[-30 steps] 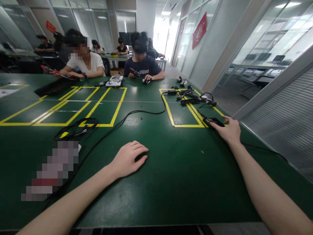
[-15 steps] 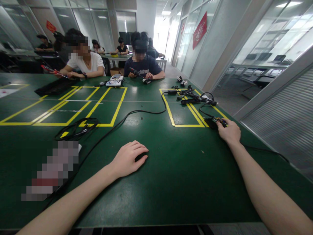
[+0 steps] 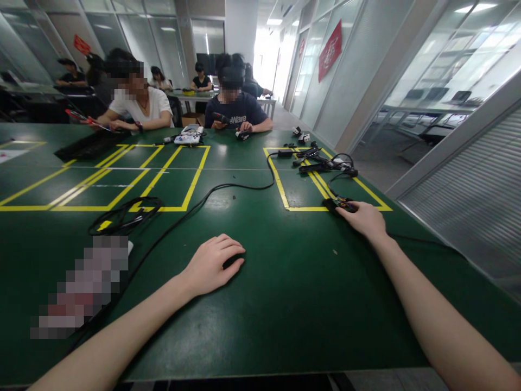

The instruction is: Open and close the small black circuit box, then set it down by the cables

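Observation:
My left hand [image 3: 214,266] rests on the green table [image 3: 268,304], fingers curved and thumb apart from them, holding nothing. Farther off on the right, my right hand [image 3: 366,220] is closed on a small black part with coloured wires [image 3: 340,204]. My fingers hide some of it, so its exact kind cannot be made out. One black cable runs from it toward a cluster of black jointed parts [image 3: 315,163] lying beyond. Another black cable [image 3: 427,240] trails to the right from under my right hand.
Yellow tape rectangles [image 3: 309,209] mark the table. A long black cable [image 3: 211,190] crosses it, and a coiled cable [image 3: 126,214] lies left, above a blurred-out object [image 3: 85,288]. A white power strip [image 3: 189,136] lies across the table, where two people sit handling things.
My right hand has moved left with the wired black part, which now reaches the corner of the yellow tape. My left hand has stayed in place.

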`<action>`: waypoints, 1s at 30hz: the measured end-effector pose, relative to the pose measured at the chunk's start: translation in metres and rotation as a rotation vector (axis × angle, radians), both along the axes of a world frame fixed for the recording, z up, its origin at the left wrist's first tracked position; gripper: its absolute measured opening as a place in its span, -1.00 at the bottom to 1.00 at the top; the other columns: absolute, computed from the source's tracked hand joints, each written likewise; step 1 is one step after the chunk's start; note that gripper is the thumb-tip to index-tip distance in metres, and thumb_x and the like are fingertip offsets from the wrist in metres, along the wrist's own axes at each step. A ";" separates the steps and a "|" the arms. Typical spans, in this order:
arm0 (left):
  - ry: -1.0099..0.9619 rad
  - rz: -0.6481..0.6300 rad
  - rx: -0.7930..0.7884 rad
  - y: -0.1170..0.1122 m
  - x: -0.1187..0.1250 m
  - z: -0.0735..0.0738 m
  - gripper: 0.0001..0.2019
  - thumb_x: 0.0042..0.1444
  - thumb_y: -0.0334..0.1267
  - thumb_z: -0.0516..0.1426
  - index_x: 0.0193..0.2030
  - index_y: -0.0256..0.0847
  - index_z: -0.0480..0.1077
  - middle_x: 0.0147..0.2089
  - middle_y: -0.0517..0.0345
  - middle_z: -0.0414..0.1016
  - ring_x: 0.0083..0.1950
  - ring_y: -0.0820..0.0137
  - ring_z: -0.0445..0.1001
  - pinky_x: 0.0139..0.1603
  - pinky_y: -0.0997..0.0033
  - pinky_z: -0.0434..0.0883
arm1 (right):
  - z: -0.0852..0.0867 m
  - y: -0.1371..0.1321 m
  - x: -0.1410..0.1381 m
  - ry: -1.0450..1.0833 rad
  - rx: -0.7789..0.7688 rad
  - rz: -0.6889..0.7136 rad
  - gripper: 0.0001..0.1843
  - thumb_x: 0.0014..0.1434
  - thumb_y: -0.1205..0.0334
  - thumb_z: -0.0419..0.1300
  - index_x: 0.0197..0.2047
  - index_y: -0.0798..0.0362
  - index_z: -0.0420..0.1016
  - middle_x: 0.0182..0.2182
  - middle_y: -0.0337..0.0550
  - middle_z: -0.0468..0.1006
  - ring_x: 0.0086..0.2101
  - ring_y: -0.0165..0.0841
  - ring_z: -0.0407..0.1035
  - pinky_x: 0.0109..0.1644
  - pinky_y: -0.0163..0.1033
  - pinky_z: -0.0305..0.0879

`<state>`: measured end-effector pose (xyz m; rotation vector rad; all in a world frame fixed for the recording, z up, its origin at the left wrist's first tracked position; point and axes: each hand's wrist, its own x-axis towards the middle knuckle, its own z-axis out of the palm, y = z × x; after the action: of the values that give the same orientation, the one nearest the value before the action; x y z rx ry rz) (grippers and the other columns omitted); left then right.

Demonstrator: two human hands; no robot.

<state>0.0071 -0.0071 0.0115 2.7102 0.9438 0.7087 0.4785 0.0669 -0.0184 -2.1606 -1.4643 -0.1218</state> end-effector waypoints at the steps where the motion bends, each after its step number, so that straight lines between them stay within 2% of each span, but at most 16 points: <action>1: 0.001 -0.001 0.000 0.000 0.000 0.000 -0.85 0.36 -0.28 0.17 -0.02 -0.18 0.56 -0.02 0.05 0.69 0.00 0.20 0.60 0.02 0.15 0.55 | 0.003 -0.001 -0.010 -0.015 -0.042 0.008 -0.49 0.08 -0.15 0.34 -0.08 0.07 0.72 -0.17 0.09 0.71 -0.14 0.04 0.57 -0.20 -0.08 0.45; 4: -0.003 -0.002 0.002 0.000 0.001 0.000 -0.85 0.36 -0.28 0.17 -0.03 -0.17 0.56 -0.02 0.05 0.69 0.00 0.21 0.60 0.02 0.16 0.55 | 0.011 -0.005 -0.042 -0.038 -0.112 0.109 -0.49 0.13 -0.11 0.33 -0.01 0.08 0.72 -0.10 0.09 0.71 -0.11 0.02 0.58 -0.20 -0.11 0.45; 9: -0.012 0.002 0.000 -0.001 0.002 0.002 -0.81 0.36 -0.29 0.15 0.00 -0.18 0.56 -0.03 0.03 0.69 -0.01 0.20 0.61 0.02 0.16 0.56 | 0.012 -0.017 -0.098 0.013 -0.045 0.427 -0.58 0.19 -0.03 0.33 0.00 0.05 0.71 -0.09 0.02 0.70 -0.13 -0.09 0.59 -0.12 -0.12 0.49; 14: -0.064 0.009 0.007 -0.001 0.003 0.002 -0.73 0.35 -0.28 0.14 0.14 -0.16 0.52 0.04 -0.02 0.66 0.03 0.19 0.60 0.06 0.12 0.57 | 0.017 -0.039 -0.151 0.081 -0.012 0.847 -0.66 0.20 0.08 0.36 0.00 0.04 0.67 -0.15 -0.08 0.67 -0.19 -0.18 0.58 -0.11 -0.14 0.50; 17: -0.124 -0.001 0.045 -0.003 0.005 0.003 -0.67 0.33 -0.23 0.18 0.21 -0.14 0.49 0.12 -0.08 0.61 0.10 0.15 0.57 0.12 0.08 0.55 | 0.024 -0.058 -0.180 0.143 -0.052 1.114 -0.68 0.20 0.16 0.38 0.02 0.02 0.65 -0.15 -0.09 0.65 -0.20 -0.24 0.58 -0.11 -0.19 0.49; 20: -0.149 -0.091 0.054 -0.005 0.006 0.006 -0.65 0.30 -0.16 0.23 0.19 -0.15 0.49 0.03 -0.08 0.62 0.03 0.16 0.58 0.06 0.12 0.54 | 0.029 -0.076 -0.201 0.226 -0.105 1.322 -0.67 0.15 0.24 0.40 0.01 0.03 0.65 -0.15 -0.10 0.64 -0.21 -0.28 0.56 -0.11 -0.24 0.47; 22: -0.133 -0.168 0.028 -0.006 0.006 0.007 -0.65 0.28 -0.12 0.25 0.15 -0.18 0.50 -0.09 -0.03 0.64 -0.09 0.21 0.60 -0.04 0.19 0.54 | 0.030 -0.083 -0.208 0.239 -0.114 1.382 -0.68 0.12 0.26 0.42 -0.02 0.05 0.64 -0.17 -0.12 0.63 -0.24 -0.30 0.55 -0.15 -0.26 0.46; 24: -0.099 -0.191 -0.001 -0.007 0.006 0.006 -0.62 0.27 -0.09 0.26 0.15 -0.20 0.49 -0.15 0.00 0.63 -0.15 0.23 0.60 -0.08 0.22 0.54 | 0.028 -0.086 -0.210 0.238 -0.099 1.391 -0.68 0.12 0.27 0.41 -0.03 0.05 0.63 -0.19 -0.12 0.62 -0.25 -0.30 0.55 -0.17 -0.26 0.46; 30: -0.060 -0.133 -0.082 -0.005 0.005 -0.001 -0.36 0.25 -0.14 0.28 0.44 -0.12 0.25 0.07 -0.06 0.61 0.03 0.17 0.59 0.04 0.18 0.56 | 0.024 -0.083 -0.207 0.286 0.049 1.345 -0.62 0.22 0.25 0.35 0.12 0.03 0.55 -0.17 -0.09 0.63 -0.21 -0.28 0.55 -0.13 -0.23 0.49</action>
<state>0.0116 -0.0122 0.0110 2.6348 0.7538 0.7049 0.2713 -0.0160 0.0059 -0.7388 -2.3077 0.5798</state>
